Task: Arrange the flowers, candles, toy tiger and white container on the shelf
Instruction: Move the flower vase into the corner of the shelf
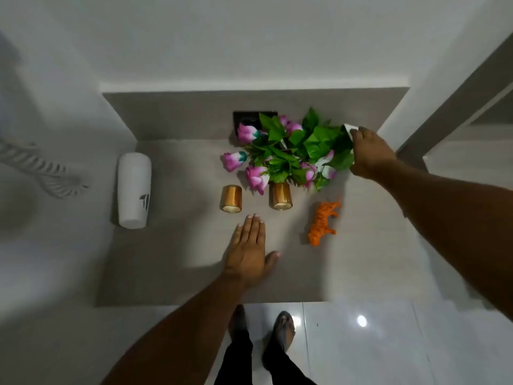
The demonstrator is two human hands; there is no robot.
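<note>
Flowers [288, 151] pink, leafy (right hand [370, 155] grip closed on them), left hand [248, 255] flat, open.

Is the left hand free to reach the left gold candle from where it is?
Probably yes. The left hand lies flat and empty on the shelf, fingertips just short of the left gold candle, with bare surface between them.

Both arms are bare to the hands, with dark trousers [244, 359] above bare feet [283, 329].
</note>
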